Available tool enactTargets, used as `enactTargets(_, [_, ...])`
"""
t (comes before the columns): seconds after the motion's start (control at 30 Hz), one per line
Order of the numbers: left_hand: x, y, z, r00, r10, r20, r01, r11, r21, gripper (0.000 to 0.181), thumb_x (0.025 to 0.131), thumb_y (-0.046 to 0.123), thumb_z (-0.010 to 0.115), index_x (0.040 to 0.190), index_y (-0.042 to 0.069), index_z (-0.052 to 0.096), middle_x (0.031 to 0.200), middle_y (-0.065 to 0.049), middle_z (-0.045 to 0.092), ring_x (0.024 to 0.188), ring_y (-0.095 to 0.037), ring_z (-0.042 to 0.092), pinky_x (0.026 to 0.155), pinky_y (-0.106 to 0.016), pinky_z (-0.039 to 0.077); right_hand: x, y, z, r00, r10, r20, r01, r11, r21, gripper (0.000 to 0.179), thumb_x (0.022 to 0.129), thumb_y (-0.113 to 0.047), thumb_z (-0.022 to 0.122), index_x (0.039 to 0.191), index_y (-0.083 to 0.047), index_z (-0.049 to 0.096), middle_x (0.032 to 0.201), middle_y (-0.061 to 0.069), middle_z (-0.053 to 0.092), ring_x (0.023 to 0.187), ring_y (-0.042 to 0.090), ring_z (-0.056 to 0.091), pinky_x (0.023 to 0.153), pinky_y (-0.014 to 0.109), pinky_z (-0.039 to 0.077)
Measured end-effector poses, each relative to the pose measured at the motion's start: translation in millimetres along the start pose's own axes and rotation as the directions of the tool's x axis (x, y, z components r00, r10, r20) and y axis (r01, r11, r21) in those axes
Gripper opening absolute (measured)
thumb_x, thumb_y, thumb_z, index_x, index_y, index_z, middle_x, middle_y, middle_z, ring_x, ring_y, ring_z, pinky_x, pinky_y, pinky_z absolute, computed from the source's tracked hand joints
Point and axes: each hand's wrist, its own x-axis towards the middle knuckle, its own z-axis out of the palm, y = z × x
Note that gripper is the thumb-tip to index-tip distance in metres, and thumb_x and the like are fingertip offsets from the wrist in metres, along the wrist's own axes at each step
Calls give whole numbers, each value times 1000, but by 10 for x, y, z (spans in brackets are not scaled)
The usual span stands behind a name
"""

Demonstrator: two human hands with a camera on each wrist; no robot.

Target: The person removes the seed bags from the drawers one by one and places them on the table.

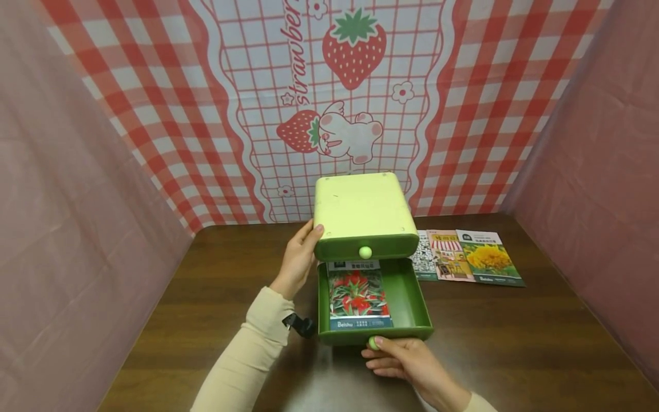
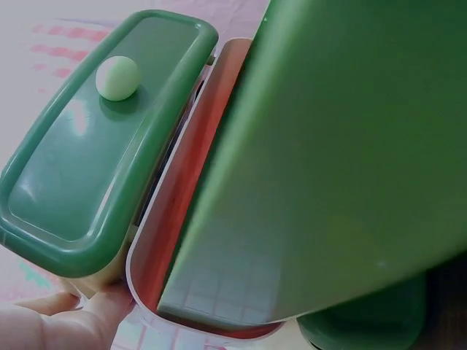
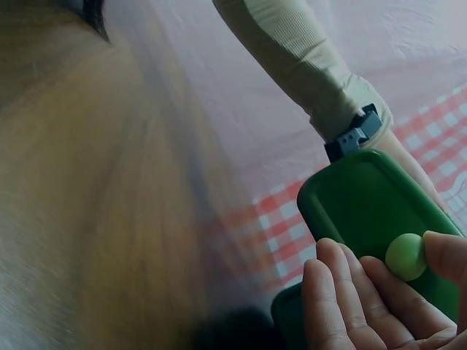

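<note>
Right hand (image 1: 407,363): thumb and forefinger pinch the round knob (image 1: 373,343) of the lower drawer (image 1: 412,303), the other fingers loosely extended below it. The knob looks smooth and may slip, so a hold at its middle seems best. The drawer stands well out from the cabinet (image 1: 365,209) toward the worktop's near edge; it appears to be stiff, light plastic, likely to tip if drawn too far. Left hand (image 1: 300,257): grips the cabinet's left side, thumb at the front corner, a sensible brace, since so light a case would probably slide under a pull. Inside the drawer, toward its left wall, lies a red-flower packet (image 1: 357,294), probably thin and easily creased. Above, the upper drawer (image 1: 337,249) is closed. Outward, toward the worktop's (image 1: 231,274) far right corner, three overlapping packets (image 1: 491,258) lie beside the cabinet.
</note>
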Motion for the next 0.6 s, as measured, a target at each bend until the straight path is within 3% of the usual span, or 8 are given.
enactTargets(0.4, [5,-7,-2,1000,-5,-4,5,1000,12,59,99,34,58,151,12,39,144,-14,51,98,-10,64,80,-24,54,-21,87,7,1000,17,21,-17,1000,3,48,101,-33,54,122,9,62,109,16,73,91,18,73,85,36,59])
enactTargets(0.6, [4,-14,-2,1000,3,-6,-3,1000,9,59,99,33,58,150,11,39,144,-14,52,103,-12,64,91,-29,55,-57,81,-7,991,68,113,-62,997,-52,56,101,-37,52,117,16,61,100,15,75,83,17,74,78,34,61])
